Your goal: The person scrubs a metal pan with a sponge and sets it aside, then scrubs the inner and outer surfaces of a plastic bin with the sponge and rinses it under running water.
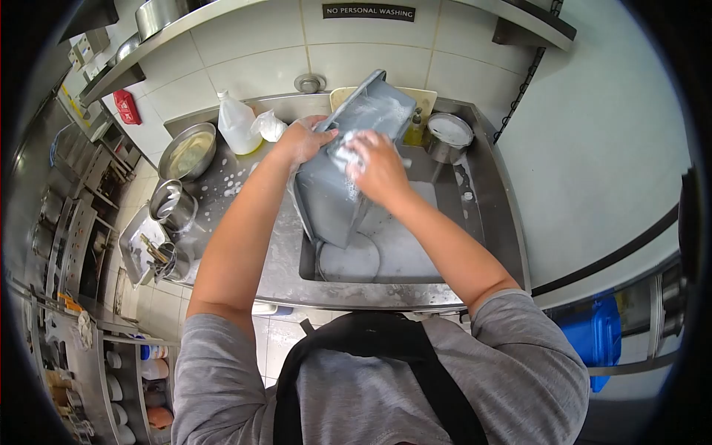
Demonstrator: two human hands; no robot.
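Kitchen wash-up corner, tiled wall with a "NO PERSONAL WASHING" sign [368,12] over a steel counter [259,271]. From where I stand: grey tub [330,204], tilted, its lower end over the suds-filled sink [307,259]; can't tell whether it touches bottom. Foam streaks on its upper part. Left hand [300,141] closed around the tub's upper left edge, thumb on the near side, fingers partly hidden behind. Right hand [380,169] half closed, fingers curled over a white foamy wad [344,156] against the tub; sponge or cloth, can't tell. Left of the tub: plastic jug [236,126] upright, crumpled white bundle [269,127] just beside it, steel bowl [204,165] further left. Right, behind the sink: pump bottle [414,132], then a steel pot [445,153] with foamy contents.
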